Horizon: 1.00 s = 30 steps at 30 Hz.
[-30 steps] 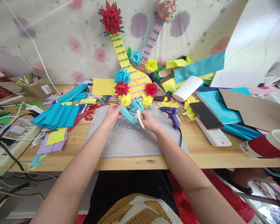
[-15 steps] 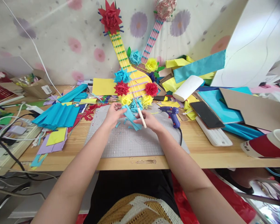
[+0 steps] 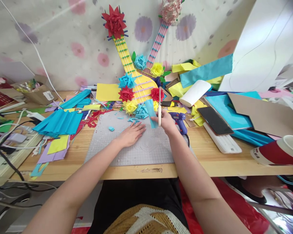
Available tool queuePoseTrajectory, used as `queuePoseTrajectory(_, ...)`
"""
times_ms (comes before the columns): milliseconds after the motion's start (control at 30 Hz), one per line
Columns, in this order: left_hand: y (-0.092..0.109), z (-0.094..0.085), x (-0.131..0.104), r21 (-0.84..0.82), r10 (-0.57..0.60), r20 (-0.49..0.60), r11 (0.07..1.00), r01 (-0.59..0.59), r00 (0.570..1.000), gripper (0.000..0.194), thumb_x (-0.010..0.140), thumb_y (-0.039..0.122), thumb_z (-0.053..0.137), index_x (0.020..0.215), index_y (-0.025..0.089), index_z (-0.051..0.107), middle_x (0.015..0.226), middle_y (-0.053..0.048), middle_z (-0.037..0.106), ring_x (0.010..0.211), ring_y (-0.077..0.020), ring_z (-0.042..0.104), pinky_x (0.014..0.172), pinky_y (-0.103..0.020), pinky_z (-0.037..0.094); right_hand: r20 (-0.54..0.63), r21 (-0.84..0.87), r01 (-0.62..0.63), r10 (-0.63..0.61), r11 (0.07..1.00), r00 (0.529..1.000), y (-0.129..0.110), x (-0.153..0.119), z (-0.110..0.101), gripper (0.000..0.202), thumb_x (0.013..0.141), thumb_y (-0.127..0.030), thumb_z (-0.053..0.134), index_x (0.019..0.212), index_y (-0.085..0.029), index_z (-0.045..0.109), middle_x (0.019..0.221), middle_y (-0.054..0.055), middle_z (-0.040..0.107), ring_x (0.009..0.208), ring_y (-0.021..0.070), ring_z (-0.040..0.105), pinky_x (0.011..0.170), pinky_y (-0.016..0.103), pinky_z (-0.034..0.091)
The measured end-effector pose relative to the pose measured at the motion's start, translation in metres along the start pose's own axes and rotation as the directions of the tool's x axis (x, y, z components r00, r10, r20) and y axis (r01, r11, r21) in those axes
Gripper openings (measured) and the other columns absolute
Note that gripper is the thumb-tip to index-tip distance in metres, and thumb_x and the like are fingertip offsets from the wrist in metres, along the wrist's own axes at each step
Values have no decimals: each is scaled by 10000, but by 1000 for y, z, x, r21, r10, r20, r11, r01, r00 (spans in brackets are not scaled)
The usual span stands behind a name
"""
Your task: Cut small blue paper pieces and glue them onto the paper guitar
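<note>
My left hand (image 3: 133, 134) lies palm down on the grey cutting mat (image 3: 141, 157), fingers stretched out. Small blue paper scraps (image 3: 133, 120) lie just beyond its fingertips, and a small blue piece (image 3: 111, 128) sits to its left. In my right hand (image 3: 166, 121) are a pair of scissors (image 3: 159, 114) with pale handles, seen edge-on with the blades upward, and a light blue paper strip (image 3: 150, 113) that hangs beside them. Behind the hands a yellow paper guitar (image 3: 146, 85) leans on the wall, trimmed with red, blue and yellow paper flowers.
A purple glue gun (image 3: 180, 122) lies right of my right hand. Farther right are a phone (image 3: 215, 120), a white power bank (image 3: 222, 138) and a paper cup (image 3: 279, 151). Pleated blue paper (image 3: 61, 122) and cables (image 3: 9, 146) lie on the left.
My left hand has let go of the blue strip and dropped flat onto the mat. My right hand has moved right with the scissors and strip.
</note>
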State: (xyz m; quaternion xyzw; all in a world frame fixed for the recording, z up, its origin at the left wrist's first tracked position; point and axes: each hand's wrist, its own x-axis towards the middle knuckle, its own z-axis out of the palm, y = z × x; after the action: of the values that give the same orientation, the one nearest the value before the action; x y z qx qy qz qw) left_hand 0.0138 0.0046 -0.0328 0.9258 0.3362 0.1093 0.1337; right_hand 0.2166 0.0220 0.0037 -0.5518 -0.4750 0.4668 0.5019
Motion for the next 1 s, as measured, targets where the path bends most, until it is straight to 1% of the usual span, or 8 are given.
queuePoseTrajectory(233,-41,-19,13,-47,-8,38,999,10,999,384,876,207,465,1244,232,574,1382,-74,507,1350,-186,372,1138,-386,225,-4,16,-58,58,998,998,-2,-1,5,489,371,-302,764,743,-202,464,625,-64,488,615,118,479,567,259,388)
queuePoseTrajectory(433,-74,-42,10,109,70,167,990,-89,983,350,897,218,406,1155,194,642,1318,-84,569,1262,-198,491,1078,-355,350,-8,-15,-68,67,998,998,-1,-1,3,472,387,-305,754,761,-189,491,661,-58,497,598,97,440,565,252,359)
queuePoseTrajectory(600,-107,-57,3,118,-61,130,992,46,990,303,865,241,437,1032,205,686,1268,-67,612,1158,-227,572,994,-352,435,-5,-30,-72,72,997,997,1,1,3,464,388,-322,747,752,-195,488,658,-58,489,608,102,444,576,256,361)
queuePoseTrajectory(667,-122,-62,0,72,-175,88,983,169,981,255,827,209,469,951,190,691,1210,-68,646,1118,-223,586,987,-350,436,-3,-32,-58,58,998,998,2,1,3,465,390,-330,749,754,-196,492,672,-55,497,618,105,452,580,256,368)
queuePoseTrajectory(733,-133,-66,-5,35,-351,11,936,350,936,191,794,184,489,817,168,678,1067,-78,694,1051,-221,602,955,-348,454,0,-33,-49,49,998,999,2,1,3,470,391,-337,754,758,-195,497,676,-53,502,621,105,454,578,255,372)
queuePoseTrajectory(900,-119,-72,-18,26,-396,-124,915,402,910,174,801,226,492,842,205,660,1007,-66,663,1026,-214,575,949,-342,433,14,-15,-78,78,997,997,0,-1,3,481,387,-321,757,766,-199,486,651,-59,496,601,105,461,560,254,378)
queuePoseTrajectory(933,-110,-71,-20,23,-353,-175,932,362,919,153,785,272,535,839,211,664,1024,-65,648,1045,-226,560,961,-352,419,18,-10,-83,84,996,996,0,-2,3,479,387,-310,756,765,-201,483,644,-62,492,599,106,464,558,254,381)
queuePoseTrajectory(1000,-90,-68,-20,37,-254,-130,965,261,958,210,703,382,651,828,214,672,997,-60,628,1059,-254,530,960,-379,400,24,-12,-86,86,996,996,-1,-3,3,474,387,-292,753,765,-200,483,642,-64,490,598,105,466,557,253,386)
